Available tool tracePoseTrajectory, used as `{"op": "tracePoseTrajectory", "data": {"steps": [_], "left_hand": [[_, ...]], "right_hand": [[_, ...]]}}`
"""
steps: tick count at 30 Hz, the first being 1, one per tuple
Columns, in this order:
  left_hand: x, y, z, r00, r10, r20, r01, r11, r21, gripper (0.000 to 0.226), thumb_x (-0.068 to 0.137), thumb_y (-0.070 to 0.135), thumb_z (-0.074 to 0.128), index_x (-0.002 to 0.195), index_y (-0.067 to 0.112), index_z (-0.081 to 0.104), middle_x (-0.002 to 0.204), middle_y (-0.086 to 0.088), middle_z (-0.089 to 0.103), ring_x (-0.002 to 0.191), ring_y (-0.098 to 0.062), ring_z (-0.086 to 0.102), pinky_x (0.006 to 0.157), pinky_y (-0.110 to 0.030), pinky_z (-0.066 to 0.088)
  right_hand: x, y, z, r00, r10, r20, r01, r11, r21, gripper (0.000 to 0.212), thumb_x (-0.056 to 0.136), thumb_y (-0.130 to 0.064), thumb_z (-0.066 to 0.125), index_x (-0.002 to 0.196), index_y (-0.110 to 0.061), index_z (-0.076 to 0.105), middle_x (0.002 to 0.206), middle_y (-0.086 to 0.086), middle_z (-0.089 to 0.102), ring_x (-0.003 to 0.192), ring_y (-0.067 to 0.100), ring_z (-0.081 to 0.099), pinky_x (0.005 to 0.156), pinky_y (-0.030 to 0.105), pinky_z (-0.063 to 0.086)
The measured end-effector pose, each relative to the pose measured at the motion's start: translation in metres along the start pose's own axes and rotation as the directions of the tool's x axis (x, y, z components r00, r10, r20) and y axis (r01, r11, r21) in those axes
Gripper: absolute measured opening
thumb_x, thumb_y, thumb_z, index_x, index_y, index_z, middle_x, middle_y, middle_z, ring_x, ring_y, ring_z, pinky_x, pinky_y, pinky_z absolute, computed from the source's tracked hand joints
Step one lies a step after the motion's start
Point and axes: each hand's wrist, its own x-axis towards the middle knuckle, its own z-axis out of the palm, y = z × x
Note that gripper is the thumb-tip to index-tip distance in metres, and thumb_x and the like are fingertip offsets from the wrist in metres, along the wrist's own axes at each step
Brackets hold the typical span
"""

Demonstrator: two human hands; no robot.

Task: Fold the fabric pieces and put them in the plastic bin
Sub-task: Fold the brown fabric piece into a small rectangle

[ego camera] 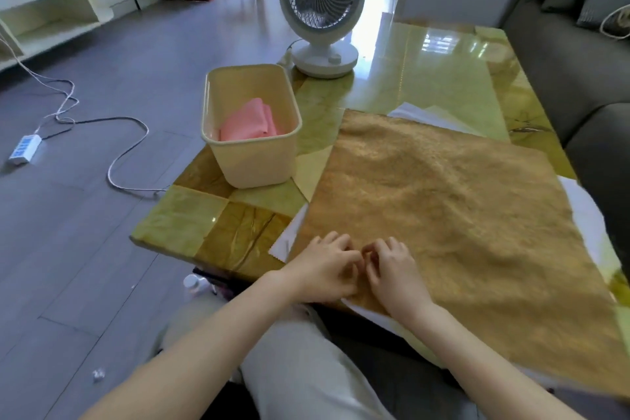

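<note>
Spread flat over the right part of the table [177,218]: golden-brown cloth [443,201], unfolded, lying on top of white cloth [586,208] that peeks out at the far, right and near-left edges. At the near edge of the golden-brown cloth, left hand [320,269] and right hand [392,269] side by side, nearly touching, knuckles up. Fingers [335,242] of both curled inward, tips down on the fabric; pinching it or only pressing on it, cannot tell through the blur.

Left of the cloths, near the table's left edge: cream plastic bin [252,160], upright and apart from the fabric. Inside, folded pink cloth [249,123] leaning against the near wall. Just behind the bin, white fan [322,7] standing at the table's edge. Down on the floor [102,44] to the left, power strip [24,148] with trailing cables. Along the right, grey sofa [562,61] with cushions.
</note>
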Motion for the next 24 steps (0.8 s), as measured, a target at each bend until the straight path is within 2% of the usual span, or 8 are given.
{"op": "tracePoseTrajectory", "data": {"steps": [3,5,11,13,16,20,24], "left_hand": [[-0.002,0.004,-0.002,0.999,-0.007,0.051,0.004,0.998,0.061,0.048,0.074,0.048,0.065,0.116,0.029,0.051,0.109,0.002,0.042,0.102,-0.015,0.035,0.086,-0.031,0.034],[-0.003,0.005,-0.003,0.997,-0.005,0.075,-0.003,0.995,0.099,0.053,0.073,0.050,0.067,0.118,0.029,0.048,0.111,0.003,0.040,0.104,-0.014,0.033,0.088,-0.031,0.033],[-0.010,0.011,-0.005,1.000,-0.012,0.009,0.012,0.999,0.034,0.032,0.085,0.045,0.058,0.110,0.025,0.059,0.110,0.001,0.051,0.103,-0.018,0.046,0.088,-0.033,0.044],[-0.013,0.013,-0.006,0.998,-0.009,0.062,0.001,0.992,0.123,0.039,0.084,0.046,0.058,0.118,0.027,0.053,0.116,0.003,0.047,0.108,-0.018,0.045,0.088,-0.032,0.043],[-0.014,0.019,-0.005,0.991,-0.028,0.131,-0.003,0.974,0.226,0.047,0.081,0.042,0.062,0.123,0.030,0.046,0.122,0.003,0.041,0.109,-0.017,0.040,0.089,-0.032,0.039],[-0.015,0.019,-0.007,0.993,-0.047,0.108,0.031,0.990,0.139,0.021,0.090,0.034,0.055,0.110,0.027,0.058,0.118,0.003,0.051,0.109,-0.017,0.048,0.088,-0.033,0.045],[-0.018,0.023,-0.013,0.994,-0.071,0.086,0.060,0.989,0.134,0.023,0.097,0.026,0.043,0.106,0.021,0.063,0.114,0.003,0.057,0.105,-0.019,0.055,0.087,-0.037,0.045]], "right_hand": [[-0.014,0.004,-0.002,0.999,-0.041,-0.020,0.041,0.999,0.034,0.017,0.093,-0.021,0.048,0.105,-0.018,0.059,0.106,0.001,0.053,0.099,0.018,0.047,0.087,0.032,0.044],[-0.021,0.006,-0.003,0.998,-0.062,-0.020,0.063,0.998,0.029,0.018,0.092,-0.026,0.050,0.106,-0.018,0.060,0.107,0.000,0.053,0.100,0.018,0.047,0.086,0.031,0.044],[-0.041,0.010,-0.011,0.988,-0.134,0.072,0.140,0.987,-0.077,0.041,0.084,-0.050,0.056,0.116,-0.024,0.055,0.121,-0.005,0.050,0.114,0.017,0.043,0.091,0.032,0.041],[-0.049,0.012,-0.016,0.986,-0.141,0.088,0.148,0.986,-0.078,0.043,0.084,-0.048,0.057,0.118,-0.023,0.054,0.125,-0.007,0.049,0.118,0.017,0.042,0.094,0.032,0.039],[-0.058,0.021,-0.023,0.986,-0.152,0.066,0.157,0.985,-0.066,0.033,0.089,-0.037,0.056,0.118,-0.021,0.055,0.122,-0.006,0.053,0.116,0.017,0.046,0.095,0.029,0.041],[-0.071,0.033,-0.029,0.982,-0.171,0.075,0.177,0.981,-0.084,0.034,0.090,-0.033,0.056,0.122,-0.019,0.054,0.125,-0.004,0.055,0.119,0.015,0.048,0.099,0.026,0.041],[-0.079,0.042,-0.033,0.986,-0.155,0.055,0.159,0.985,-0.073,0.032,0.092,-0.032,0.054,0.121,-0.018,0.056,0.123,-0.003,0.059,0.116,0.014,0.052,0.095,0.025,0.043]]}}
